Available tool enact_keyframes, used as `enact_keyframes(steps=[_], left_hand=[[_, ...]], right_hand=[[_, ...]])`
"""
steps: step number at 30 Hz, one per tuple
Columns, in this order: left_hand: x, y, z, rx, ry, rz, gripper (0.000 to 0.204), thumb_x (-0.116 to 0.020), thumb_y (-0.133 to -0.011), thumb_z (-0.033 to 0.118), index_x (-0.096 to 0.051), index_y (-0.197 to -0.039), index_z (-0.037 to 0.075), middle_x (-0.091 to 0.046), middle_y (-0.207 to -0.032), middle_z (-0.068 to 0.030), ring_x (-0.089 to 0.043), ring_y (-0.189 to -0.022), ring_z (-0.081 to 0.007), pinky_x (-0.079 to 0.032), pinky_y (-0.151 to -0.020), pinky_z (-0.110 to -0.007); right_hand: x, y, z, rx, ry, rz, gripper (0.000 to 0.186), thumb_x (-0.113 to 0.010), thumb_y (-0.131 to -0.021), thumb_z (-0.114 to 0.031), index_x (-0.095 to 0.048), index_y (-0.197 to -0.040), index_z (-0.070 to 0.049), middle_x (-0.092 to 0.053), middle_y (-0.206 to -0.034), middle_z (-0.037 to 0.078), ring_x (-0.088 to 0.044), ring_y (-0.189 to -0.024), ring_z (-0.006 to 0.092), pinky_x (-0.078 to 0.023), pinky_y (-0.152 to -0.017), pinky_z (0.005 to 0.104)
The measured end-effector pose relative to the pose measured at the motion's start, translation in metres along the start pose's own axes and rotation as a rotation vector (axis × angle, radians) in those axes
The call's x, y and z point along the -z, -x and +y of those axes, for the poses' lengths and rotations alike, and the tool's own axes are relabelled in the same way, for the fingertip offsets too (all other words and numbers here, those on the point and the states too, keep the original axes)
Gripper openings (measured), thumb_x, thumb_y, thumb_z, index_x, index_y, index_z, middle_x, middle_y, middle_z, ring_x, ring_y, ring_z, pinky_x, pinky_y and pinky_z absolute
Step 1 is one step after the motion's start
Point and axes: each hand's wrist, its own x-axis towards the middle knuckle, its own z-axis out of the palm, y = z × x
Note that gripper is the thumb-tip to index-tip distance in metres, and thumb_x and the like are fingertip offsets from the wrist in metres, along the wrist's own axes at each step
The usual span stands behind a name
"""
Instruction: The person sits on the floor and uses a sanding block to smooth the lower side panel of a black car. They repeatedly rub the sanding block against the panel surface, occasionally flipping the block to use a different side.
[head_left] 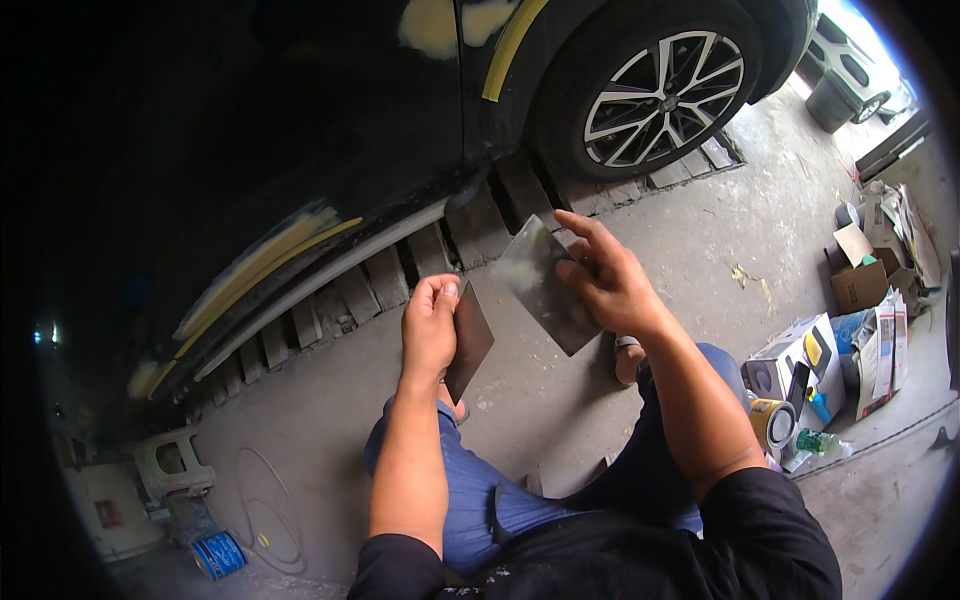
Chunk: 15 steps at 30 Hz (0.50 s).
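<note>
My left hand point(432, 325) is closed, pinching the edge of a thin dark brown sheet point(470, 342) that looks like sandpaper. To its right, my right hand point(608, 280) grips a larger dark grey rectangular sheet point(550, 290), thumb on its face and index finger stretched past its edge. Pale dusty smears mark the upper part of that sheet. Both sheets are held apart, above the concrete floor. In front of me stands a dark car point(330, 120) with pale filler patches point(432, 25) and yellow tape point(515, 50) by the wheel arch. Another taped, pale patch point(255, 262) runs along its lower side.
A car wheel point(665, 100) stands beyond my hands, beside a slatted floor channel point(385, 278). On the right are a cardboard box point(862, 287), a white box point(790, 360), a can point(772, 423) and papers. A plastic stool point(176, 465) and blue can point(218, 555) are at lower left.
</note>
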Motion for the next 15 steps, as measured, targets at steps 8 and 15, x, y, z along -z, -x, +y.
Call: enact_keyframes(steps=[8, 15], left_hand=[[-0.003, 0.005, 0.01, 0.056, 0.185, 0.023, 0.029, -0.063, -0.095, 0.027, -0.058, -0.109, 0.002, -0.062, -0.1, -0.0018, -0.052, -0.089, -0.0057, -0.041, -0.081, -0.021], [-0.022, 0.026, 0.015, -0.159, 0.388, 0.081, 0.015, -0.054, -0.098, 0.013, -0.046, -0.088, 0.007, -0.047, -0.082, 0.0043, -0.036, -0.076, -0.0042, -0.035, -0.07, -0.022]], right_hand=[[-0.006, -0.003, 0.007, 0.012, -0.2, 0.179, 0.076, -0.071, -0.085, -0.008, -0.027, -0.148, -0.007, -0.059, -0.093, 0.005, -0.055, -0.085, 0.0105, -0.046, -0.075, 0.0245], [-0.032, 0.008, -0.001, 0.165, -0.051, 0.194, 0.078, -0.062, -0.086, 0.002, -0.018, -0.15, -0.005, -0.058, -0.116, 0.015, -0.059, -0.106, 0.0234, -0.046, -0.09, 0.0328]])
